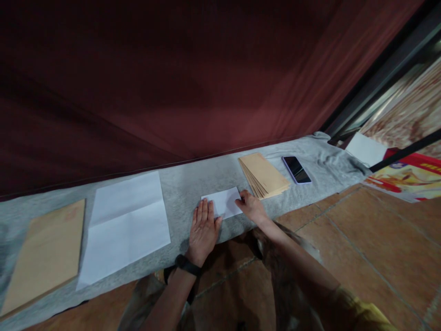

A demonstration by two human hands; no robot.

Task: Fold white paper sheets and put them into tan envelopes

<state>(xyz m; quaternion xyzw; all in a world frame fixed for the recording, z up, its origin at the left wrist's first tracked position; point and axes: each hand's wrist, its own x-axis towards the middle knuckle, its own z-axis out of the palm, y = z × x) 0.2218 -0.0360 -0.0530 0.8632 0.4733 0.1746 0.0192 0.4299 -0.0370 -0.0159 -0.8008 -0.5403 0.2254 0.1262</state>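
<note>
Nearest me, my left hand (pixel 202 232), a dark band (pixel 188 265) on its wrist, lies flat and unclenched on the left end of a small white paper (pixel 224 201), near the front edge of the soft grey cloth (pixel 189 179). My right hand (pixel 253 207) has its fingers curled at the paper's right end; whether they pinch it or only press, I cannot tell. I judge it very light, crisp but bendable, easily creased and apt to slide, best held by opposite ends. To my left lies a larger white sheet (pixel 129 234), smooth with a crease across it, then a flat tan rectangle (pixel 51 253). Beyond my right hand, tan envelopes (pixel 265 174) fan out, matt and papery, near a glossy phone (pixel 296 170); behind hangs a dark red curtain (pixel 206 92)
</note>
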